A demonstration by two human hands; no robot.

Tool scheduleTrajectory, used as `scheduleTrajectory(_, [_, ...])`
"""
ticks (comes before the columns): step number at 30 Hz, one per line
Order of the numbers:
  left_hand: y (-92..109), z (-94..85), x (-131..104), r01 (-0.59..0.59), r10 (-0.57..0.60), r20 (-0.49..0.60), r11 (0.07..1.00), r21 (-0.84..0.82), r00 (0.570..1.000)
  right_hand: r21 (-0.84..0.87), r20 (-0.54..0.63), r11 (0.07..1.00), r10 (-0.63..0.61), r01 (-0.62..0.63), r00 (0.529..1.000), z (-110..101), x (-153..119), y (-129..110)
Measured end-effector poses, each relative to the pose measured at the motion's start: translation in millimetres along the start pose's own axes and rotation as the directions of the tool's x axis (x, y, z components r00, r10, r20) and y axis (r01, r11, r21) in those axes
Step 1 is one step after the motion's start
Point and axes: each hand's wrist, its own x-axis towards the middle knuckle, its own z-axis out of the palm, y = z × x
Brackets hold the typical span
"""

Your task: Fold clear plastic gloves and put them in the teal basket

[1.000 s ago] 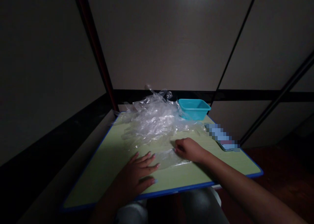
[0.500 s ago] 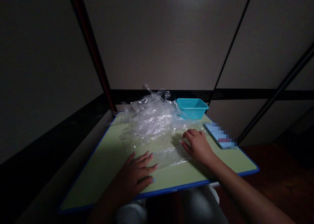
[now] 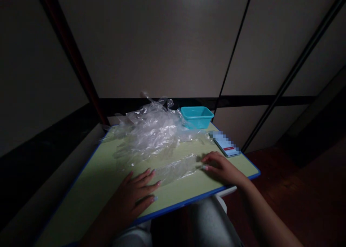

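A flattened clear plastic bag (image 3: 177, 168) lies near the front of the yellow-green table (image 3: 105, 189). On its left end rest the fingertips of my left hand (image 3: 136, 193), which is spread flat with its fingers apart. My right hand (image 3: 223, 169) is at the bag's right end, thumb and fingers curved and apart, with nothing visible between them. Behind the single bag is a loose heap of crumpled clear plastic bags (image 3: 156, 128).
A turquoise plastic basket (image 3: 198, 120) stands at the back right, touching the heap. A phone (image 3: 225, 144) with its screen lit lies near the right edge. Panelled walls rise behind and left of the table, which has a blue rim.
The view has turned to the right, so the table things appear further left. My right hand has moved back off the bag to its right end. My left hand stays on the left end.
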Motion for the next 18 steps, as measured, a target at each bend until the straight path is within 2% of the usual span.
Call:
scheduleTrajectory(4, [-3.6, 3.2, -0.1, -0.006, 0.006, -0.006, 1.000, 0.011, 1.000, -0.036, 0.062, 0.997, -0.059, 0.061, 0.996, -1.1, 6.8, -2.3])
scheduleTrajectory(7, [-6.3, 5.5, -0.3, -0.023, 0.024, -0.025, 1.000, 0.016, 0.999, -0.026, 0.040, 0.997, -0.065, 0.066, 0.997, 1.6, 10.6, 0.3])
scheduleTrajectory(13, [-10.2, 9.1, -0.3, -0.020, 0.020, -0.012, 1.000, 0.019, 1.000, 0.121, 0.014, 0.986, -0.121, 0.118, 0.993, 3.5, 9.1, 4.0])
scheduleTrajectory(18, [-10.5, 11.3, -0.8, -0.030, 0.030, -0.064, 1.000, 0.010, 0.998, 0.059, 0.013, 0.992, -0.110, 0.109, 0.994, 5.2, 8.6, 8.4])
